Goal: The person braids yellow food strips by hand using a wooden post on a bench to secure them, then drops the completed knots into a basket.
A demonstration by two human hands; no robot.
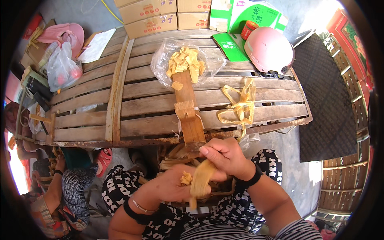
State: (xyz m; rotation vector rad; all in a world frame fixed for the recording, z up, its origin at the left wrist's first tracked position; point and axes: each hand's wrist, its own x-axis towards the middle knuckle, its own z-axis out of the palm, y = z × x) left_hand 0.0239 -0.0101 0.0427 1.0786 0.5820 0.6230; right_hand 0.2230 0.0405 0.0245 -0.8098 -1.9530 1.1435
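Observation:
Above my lap, my right hand [228,156] is closed, thumb and fingers pinching the upper end of a flat, pale yellow strip [202,178]. The strip hangs across the fingers of my left hand [172,184], which is partly hidden and slightly blurred. A small crumpled yellow piece [186,178] shows at the left hand's grip. Just beyond my hands, a narrow wooden board [192,132] with a raised crosspiece [186,110] lies on the slatted table. Its far end touches a heap of folded yellow squares [185,62] in a clear plastic bag [158,68].
More yellow strips [176,154] lie below the table edge [156,142]. To the right sit a yellow plastic bag [242,104], a pink helmet [268,50] and a red can [249,30]. Cartons [152,24] stand behind. At left, another person's arm [54,186] is near.

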